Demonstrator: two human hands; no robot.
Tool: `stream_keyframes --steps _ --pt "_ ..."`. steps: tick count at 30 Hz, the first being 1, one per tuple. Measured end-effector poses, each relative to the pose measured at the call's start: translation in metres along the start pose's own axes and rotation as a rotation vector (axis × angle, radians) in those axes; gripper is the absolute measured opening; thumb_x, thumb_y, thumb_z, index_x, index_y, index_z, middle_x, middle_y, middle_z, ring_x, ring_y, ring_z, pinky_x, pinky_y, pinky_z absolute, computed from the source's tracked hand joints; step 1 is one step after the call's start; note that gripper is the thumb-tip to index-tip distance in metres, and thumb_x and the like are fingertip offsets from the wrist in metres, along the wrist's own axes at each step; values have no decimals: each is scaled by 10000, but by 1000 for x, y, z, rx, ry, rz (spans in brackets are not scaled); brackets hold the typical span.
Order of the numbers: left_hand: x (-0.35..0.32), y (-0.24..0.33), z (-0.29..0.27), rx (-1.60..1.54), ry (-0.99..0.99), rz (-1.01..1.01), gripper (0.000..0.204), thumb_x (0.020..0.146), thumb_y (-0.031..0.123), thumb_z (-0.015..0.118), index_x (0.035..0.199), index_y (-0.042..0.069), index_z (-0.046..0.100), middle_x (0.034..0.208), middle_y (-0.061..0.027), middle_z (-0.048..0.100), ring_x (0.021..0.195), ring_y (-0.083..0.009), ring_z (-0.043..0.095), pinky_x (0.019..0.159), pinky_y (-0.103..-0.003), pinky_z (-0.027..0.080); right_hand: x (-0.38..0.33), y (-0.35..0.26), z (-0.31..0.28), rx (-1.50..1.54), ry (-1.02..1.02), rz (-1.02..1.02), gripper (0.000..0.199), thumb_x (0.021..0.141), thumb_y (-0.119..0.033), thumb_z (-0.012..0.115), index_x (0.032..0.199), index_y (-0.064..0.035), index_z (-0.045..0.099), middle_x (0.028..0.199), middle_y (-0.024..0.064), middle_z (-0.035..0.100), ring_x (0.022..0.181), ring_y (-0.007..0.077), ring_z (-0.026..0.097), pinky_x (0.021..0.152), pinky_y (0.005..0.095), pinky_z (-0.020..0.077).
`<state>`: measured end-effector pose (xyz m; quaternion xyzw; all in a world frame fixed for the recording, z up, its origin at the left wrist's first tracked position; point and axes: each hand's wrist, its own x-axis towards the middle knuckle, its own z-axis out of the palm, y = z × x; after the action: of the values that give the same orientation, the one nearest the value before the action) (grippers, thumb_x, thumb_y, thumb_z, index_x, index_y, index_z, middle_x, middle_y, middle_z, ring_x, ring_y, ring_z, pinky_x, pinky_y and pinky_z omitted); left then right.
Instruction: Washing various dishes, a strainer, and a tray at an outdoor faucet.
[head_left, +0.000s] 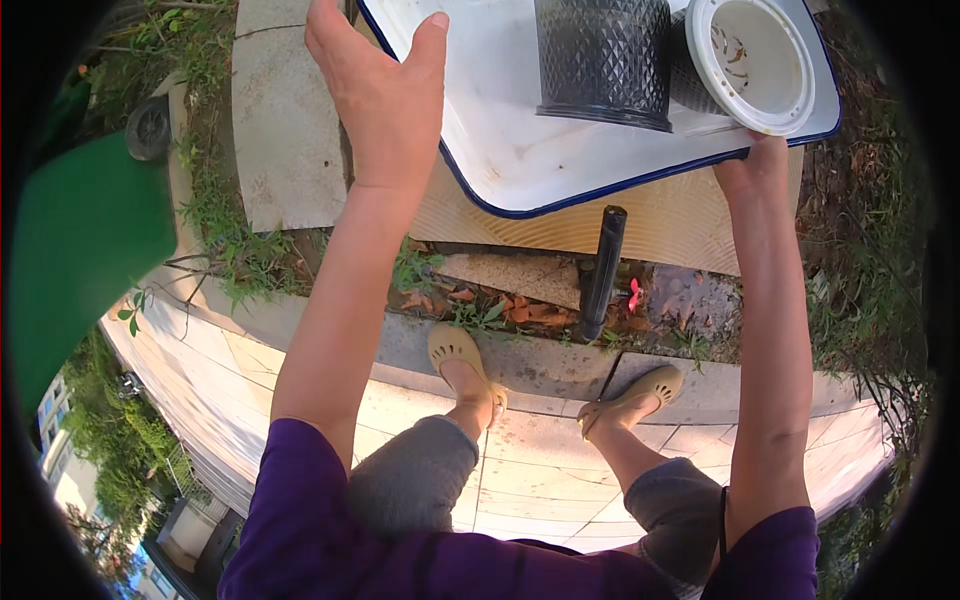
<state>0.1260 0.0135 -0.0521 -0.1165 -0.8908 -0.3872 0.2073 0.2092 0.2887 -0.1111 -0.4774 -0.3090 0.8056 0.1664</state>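
A white tray (520, 165) with a dark blue rim spans the top of the view. On it lies a black pot (605, 65) with a diamond-patterned wall. Beside that, a white round tub (770, 70) with a wide rim is tipped toward me, small brown bits inside; dark patterned plastic shows behind it. My left hand (380, 100) is open beside the tray's left edge, thumb spread, some fingertips cut off by the frame. At the near right rim, my right hand (755, 165) grips the tray just below the tub; most of its fingers are hidden.
Below the tray, a black post (604, 270) stands among dry leaves and a pink flower (635, 294). A ridged yellowish slab (560, 225) lies behind it. My feet are on pale paving (530, 480) by a kerb. A green wheeled bin (90, 230) is at left.
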Motion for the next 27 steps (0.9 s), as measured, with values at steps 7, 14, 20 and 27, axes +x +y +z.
stream_keyframes --steps 7,14,20,27 --pt "-14 -22 -17 -995 -367 -1135 501 842 212 643 1235 -30 448 1226 -168 518 1166 -275 484 968 -423 413 -29 -4 -11 -33 -23 16 349 915 -91 323 1209 69 423 1269 197 456 1168 292 464 1010 437 384" --pt "-50 -22 -23 -1016 -172 -1322 460 872 109 531 1281 -40 384 1263 -181 481 1162 -316 481 985 -457 394 -69 -12 0 -94 -105 -46 363 958 -177 373 1244 45 409 1289 161 450 1199 245 444 1017 382 385" --pt "-51 -21 -61 -1020 19 -1354 433 834 44 539 1241 -44 421 1211 -170 507 1127 -320 497 987 -456 391 -112 16 -60 -245 -253 -39 371 960 -320 447 1141 1 491 1047 88 580 1026 176 532 917 343 424" --pt "-49 -15 -99 -968 111 -1324 417 833 51 531 1227 -49 439 1190 -152 525 1105 -295 511 959 -431 409 -128 102 -188 -1605 -277 -156 348 957 -356 423 1162 -87 505 1077 91 548 1032 200 539 839 353 449"
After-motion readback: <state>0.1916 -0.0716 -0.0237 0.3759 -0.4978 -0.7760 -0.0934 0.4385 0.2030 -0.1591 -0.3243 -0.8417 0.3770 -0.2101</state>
